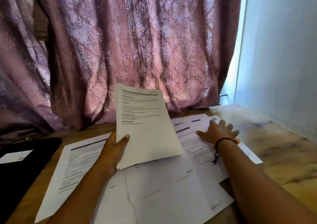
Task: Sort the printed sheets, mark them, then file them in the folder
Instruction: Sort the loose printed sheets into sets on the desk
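My left hand (113, 151) grips a stack of printed sheets (145, 126) by its lower left edge, thumb on the front, and holds it raised and tilted above the table. My right hand (217, 132) lies with spread, straight fingers on overlapping printed sheets (193, 129) at the right. One printed sheet (72, 169) lies flat at the left. Several more sheets (171, 189), mostly blank with small handwritten marks, cover the table in front of me. A black folder (25, 158) with a white label lies at the far left.
The wooden table (274, 146) runs to a pale wall (283, 60) on the right. A patterned mauve curtain (128, 43) hangs right behind the table's far edge. A red thread band circles my right wrist.
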